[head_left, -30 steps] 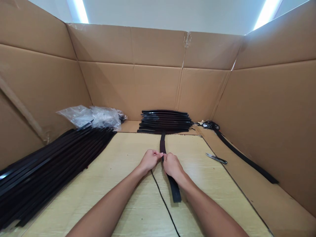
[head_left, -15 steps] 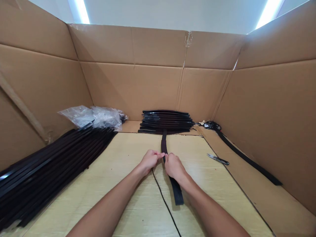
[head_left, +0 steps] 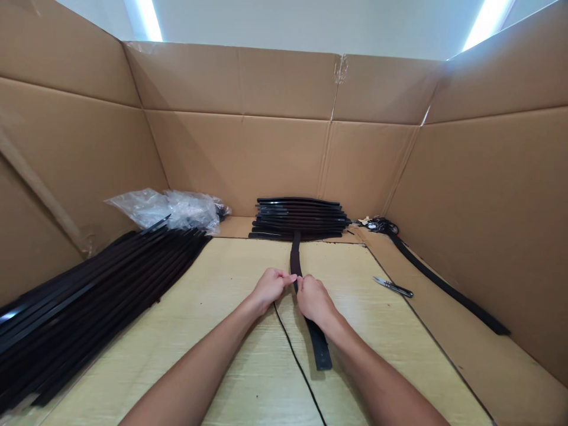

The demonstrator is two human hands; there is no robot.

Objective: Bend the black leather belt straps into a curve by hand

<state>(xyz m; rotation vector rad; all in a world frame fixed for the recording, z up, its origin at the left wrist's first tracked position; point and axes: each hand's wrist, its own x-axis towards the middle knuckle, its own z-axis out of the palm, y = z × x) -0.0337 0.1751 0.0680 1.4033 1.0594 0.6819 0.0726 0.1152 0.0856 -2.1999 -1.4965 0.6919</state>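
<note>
A long black flat strip runs away from me over the pale board, its near end lying below my right wrist. My right hand is closed around the strip's middle. Right beside it, my left hand is closed in a pinch at the strip's left edge, the fingertips of both hands almost touching. A thin black cord comes out from under my left hand and trails toward me on the board. What exactly lies between the fingertips is hidden.
Many black strips lie piled at the left, with clear plastic bags behind. A stack of black strips sits at the back. Thread snips lie right on the board. Another strip lies along the right cardboard wall.
The view has shifted very slightly. Both hands keep the same hold at the same place on the strip.
</note>
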